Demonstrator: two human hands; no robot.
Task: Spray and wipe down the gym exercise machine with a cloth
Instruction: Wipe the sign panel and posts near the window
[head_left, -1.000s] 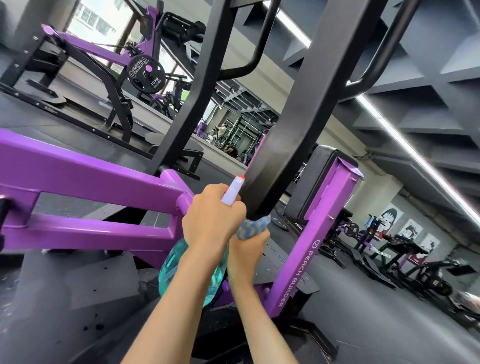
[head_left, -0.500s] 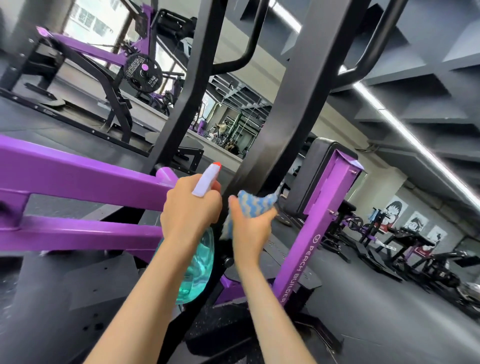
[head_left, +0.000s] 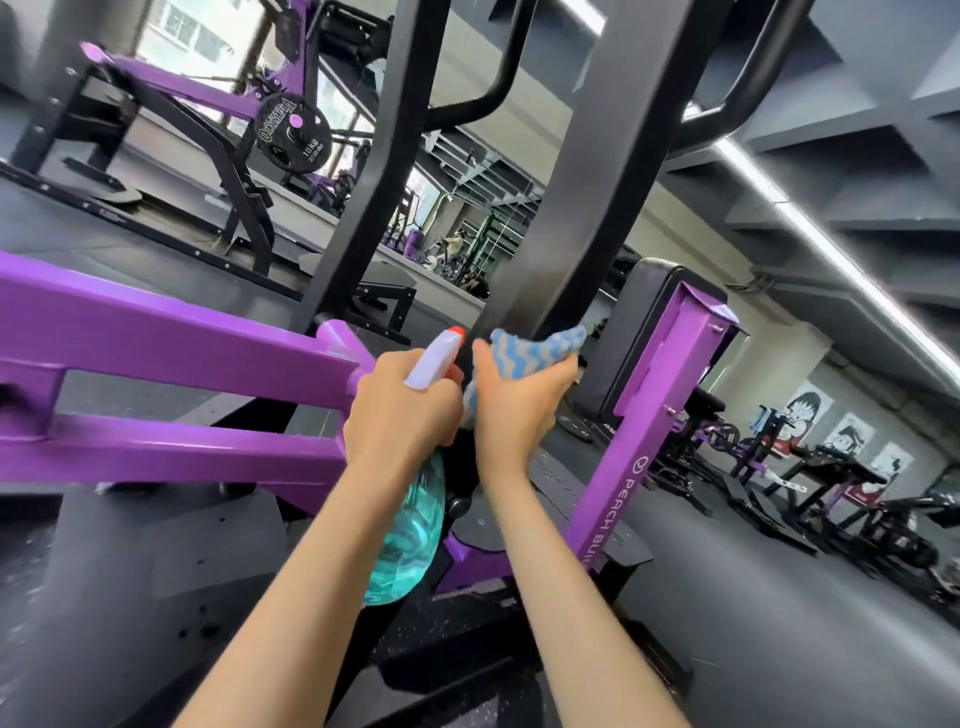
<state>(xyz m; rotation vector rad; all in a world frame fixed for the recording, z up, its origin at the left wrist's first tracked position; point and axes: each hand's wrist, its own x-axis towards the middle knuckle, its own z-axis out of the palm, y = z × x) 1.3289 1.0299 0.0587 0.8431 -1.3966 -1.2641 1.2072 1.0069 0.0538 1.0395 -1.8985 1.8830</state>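
Bottle: spray bottle (head_left: 410, 530), see-through teal body hanging below my left fist, white head with an orange tip poking out on top. The tip points at the foot of the black beam (head_left: 587, 182), right beside the cloth (head_left: 535, 351).
Contents: the body looks teal all the way down, but honestly I can't tell how full it is, too blurry.
Left hand: left hand (head_left: 400, 410) is wrapped round the bottle's neck, fingers curled tight. Can't see if a finger is on the trigger.
Right hand: right hand (head_left: 514, 400) is bunched on the cloth, thumb on the near side, fingers curled over the far edge.
Cloth: blue and beige zigzag weave, scrunched up, held against the lower end of the black beam.
Hands: side by side, nearly touching.
Machine: the black beam slants up out of view. The purple frame (head_left: 156, 332) runs off to the left as two rails. The purple post (head_left: 649, 415) with "PEACH BUILDER" lettering stands on the right, with a black pad (head_left: 639, 332) behind it.
Background: weight plate (head_left: 293, 132) marked 10 KG on another purple machine upper left, cartoon posters (head_left: 805, 415) on the far right wall.
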